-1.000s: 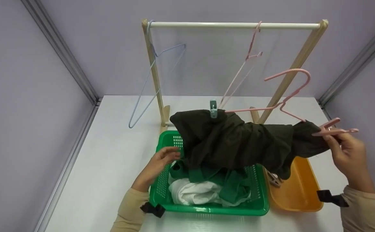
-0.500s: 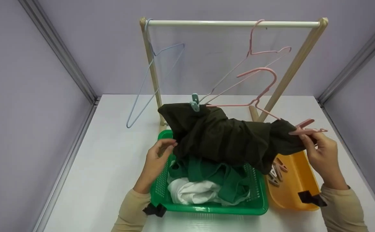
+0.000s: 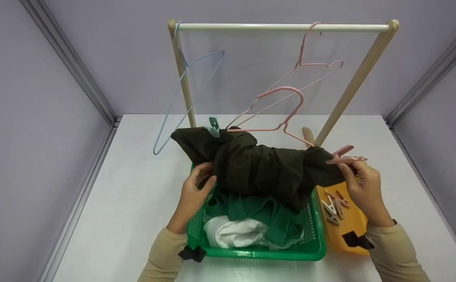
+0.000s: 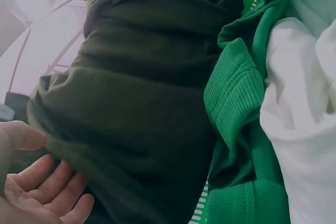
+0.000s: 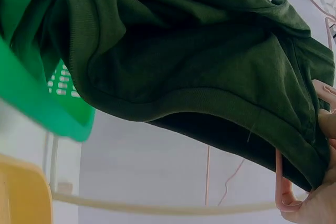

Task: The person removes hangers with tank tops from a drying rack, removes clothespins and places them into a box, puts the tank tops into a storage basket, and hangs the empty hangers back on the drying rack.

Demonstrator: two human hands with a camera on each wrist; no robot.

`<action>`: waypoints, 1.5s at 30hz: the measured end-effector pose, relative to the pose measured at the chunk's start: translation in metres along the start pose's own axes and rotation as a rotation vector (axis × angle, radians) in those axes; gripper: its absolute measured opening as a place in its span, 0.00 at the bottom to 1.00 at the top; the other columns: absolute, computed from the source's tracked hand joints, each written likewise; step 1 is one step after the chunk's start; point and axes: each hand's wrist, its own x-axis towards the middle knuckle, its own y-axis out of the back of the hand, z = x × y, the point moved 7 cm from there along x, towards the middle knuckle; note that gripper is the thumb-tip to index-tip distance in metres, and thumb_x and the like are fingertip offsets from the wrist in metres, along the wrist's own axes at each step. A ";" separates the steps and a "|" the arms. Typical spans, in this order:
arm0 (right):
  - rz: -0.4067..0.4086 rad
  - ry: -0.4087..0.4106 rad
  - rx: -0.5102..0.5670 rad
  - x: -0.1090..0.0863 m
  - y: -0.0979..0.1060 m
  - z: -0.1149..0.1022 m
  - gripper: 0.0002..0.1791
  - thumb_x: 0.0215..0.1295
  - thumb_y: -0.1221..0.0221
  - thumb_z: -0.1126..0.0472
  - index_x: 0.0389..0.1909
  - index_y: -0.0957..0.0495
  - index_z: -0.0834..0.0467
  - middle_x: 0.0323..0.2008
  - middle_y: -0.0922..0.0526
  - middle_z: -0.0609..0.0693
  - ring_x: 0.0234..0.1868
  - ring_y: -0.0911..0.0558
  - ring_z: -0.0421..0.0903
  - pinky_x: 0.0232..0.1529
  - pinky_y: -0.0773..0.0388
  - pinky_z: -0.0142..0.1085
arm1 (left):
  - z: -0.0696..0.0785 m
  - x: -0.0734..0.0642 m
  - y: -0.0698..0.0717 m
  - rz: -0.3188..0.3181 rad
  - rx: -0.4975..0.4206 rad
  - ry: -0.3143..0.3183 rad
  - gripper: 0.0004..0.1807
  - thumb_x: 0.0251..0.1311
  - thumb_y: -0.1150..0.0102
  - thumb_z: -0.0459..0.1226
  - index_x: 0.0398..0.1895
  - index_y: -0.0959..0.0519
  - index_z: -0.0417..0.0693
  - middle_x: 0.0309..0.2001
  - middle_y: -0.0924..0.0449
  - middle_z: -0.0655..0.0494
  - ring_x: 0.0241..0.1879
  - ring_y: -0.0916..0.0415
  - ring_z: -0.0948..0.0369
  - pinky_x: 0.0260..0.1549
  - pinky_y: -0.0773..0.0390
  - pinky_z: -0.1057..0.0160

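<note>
A dark green garment [image 3: 263, 168] hangs bunched between the hands, over a green basket [image 3: 255, 253]. It is on a pink hanger [image 3: 301, 101] whose hook is free in the air. A teal clothespin [image 3: 213, 128] clips its left end, and a pink clothespin [image 3: 343, 159] its right end. My right hand [image 3: 363, 188] pinches the cloth beside the pink clothespin; the right wrist view shows the hanger's end against the fingers. At the garment's left edge is my left hand [image 3: 198, 192], its loosely bent fingers [image 4: 63, 187] against the cloth without gripping.
Green cloth [image 3: 247, 207] and white cloth [image 3: 235, 231] lie in the basket. Several clothespins [image 3: 335, 207] lie in a yellow tray [image 3: 353, 239] at right. Behind stands a rack with a white rail [image 3: 247, 27], bearing a blue hanger [image 3: 180, 78] and another pink hanger [image 3: 301, 51].
My right hand has moved left with the garment and its hanger. The left hand has come up to the garment's left edge. The pink hanger on the rail has swung.
</note>
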 end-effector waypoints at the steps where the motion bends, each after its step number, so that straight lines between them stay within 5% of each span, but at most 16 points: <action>1: -0.001 0.001 0.001 0.000 -0.002 -0.001 0.05 0.65 0.45 0.74 0.35 0.20 0.71 0.29 0.17 0.52 0.24 0.37 0.29 0.30 0.38 0.20 | 0.001 0.000 -0.002 -0.007 0.004 0.003 0.21 0.67 0.47 0.32 0.62 0.31 0.36 0.59 0.26 0.39 0.61 0.28 0.46 0.61 0.27 0.55; 6: -0.028 -0.027 0.040 -0.002 -0.014 -0.003 0.08 0.64 0.45 0.77 0.38 0.19 0.69 0.38 0.17 0.35 0.26 0.34 0.29 0.31 0.37 0.19 | 0.004 0.004 -0.009 0.032 0.114 -0.006 0.25 0.65 0.42 0.36 0.63 0.32 0.38 0.58 0.28 0.40 0.59 0.28 0.47 0.60 0.28 0.48; 10: -0.006 -0.026 0.015 -0.005 -0.019 -0.008 0.05 0.62 0.44 0.77 0.35 0.20 0.70 0.31 0.16 0.52 0.31 0.33 0.28 0.33 0.37 0.19 | 0.009 0.005 -0.013 0.156 0.242 -0.023 0.28 0.60 0.36 0.40 0.61 0.31 0.40 0.58 0.30 0.42 0.56 0.29 0.50 0.59 0.29 0.48; 13: 0.021 -0.022 -0.033 -0.006 -0.022 -0.011 0.03 0.62 0.43 0.76 0.34 0.21 0.72 0.27 0.20 0.62 0.31 0.33 0.28 0.33 0.37 0.21 | 0.015 0.004 -0.023 0.212 0.256 -0.040 0.33 0.57 0.32 0.41 0.62 0.34 0.38 0.59 0.32 0.41 0.59 0.32 0.49 0.61 0.32 0.47; 21: -0.007 -0.041 -0.004 -0.007 -0.029 -0.018 0.10 0.60 0.44 0.80 0.38 0.18 0.67 0.34 0.15 0.61 0.33 0.30 0.32 0.38 0.35 0.20 | 0.021 0.006 -0.057 0.301 0.256 -0.007 0.46 0.50 0.27 0.41 0.62 0.47 0.30 0.64 0.46 0.32 0.65 0.42 0.41 0.64 0.36 0.42; 26: -0.007 -0.045 0.008 -0.009 -0.030 -0.015 0.09 0.61 0.44 0.79 0.38 0.19 0.69 0.33 0.16 0.61 0.32 0.31 0.32 0.37 0.35 0.20 | 0.020 0.010 -0.056 0.338 0.205 0.028 0.38 0.55 0.31 0.40 0.60 0.42 0.31 0.56 0.30 0.32 0.57 0.28 0.43 0.58 0.28 0.46; 30: 0.001 -0.040 -0.035 -0.009 -0.029 -0.013 0.08 0.59 0.43 0.80 0.37 0.21 0.70 0.31 0.17 0.62 0.31 0.32 0.34 0.35 0.36 0.23 | 0.019 0.011 -0.056 0.268 0.229 -0.009 0.21 0.60 0.36 0.40 0.47 0.29 0.33 0.33 0.23 0.36 0.36 0.21 0.48 0.39 0.22 0.59; 35: 0.001 -0.037 -0.023 -0.007 -0.029 -0.008 0.09 0.59 0.43 0.80 0.37 0.19 0.67 0.31 0.16 0.60 0.28 0.33 0.33 0.34 0.37 0.22 | 0.021 0.008 -0.058 0.118 0.259 -0.071 0.12 0.61 0.37 0.40 0.35 0.23 0.39 0.23 0.23 0.43 0.26 0.22 0.57 0.31 0.26 0.71; 40: 0.008 -0.039 -0.042 -0.006 -0.028 -0.005 0.09 0.60 0.43 0.78 0.37 0.18 0.65 0.32 0.15 0.60 0.28 0.31 0.31 0.32 0.35 0.18 | 0.026 0.003 -0.065 -0.131 0.299 -0.120 0.13 0.61 0.37 0.41 0.30 0.24 0.40 0.18 0.32 0.51 0.21 0.32 0.66 0.27 0.32 0.72; 45: 0.022 -0.057 -0.064 -0.007 -0.027 0.001 0.08 0.61 0.43 0.78 0.36 0.19 0.65 0.34 0.15 0.61 0.32 0.28 0.28 0.35 0.33 0.14 | 0.030 -0.008 -0.071 -0.395 0.345 -0.182 0.11 0.62 0.38 0.41 0.33 0.22 0.40 0.24 0.24 0.48 0.25 0.32 0.66 0.31 0.31 0.72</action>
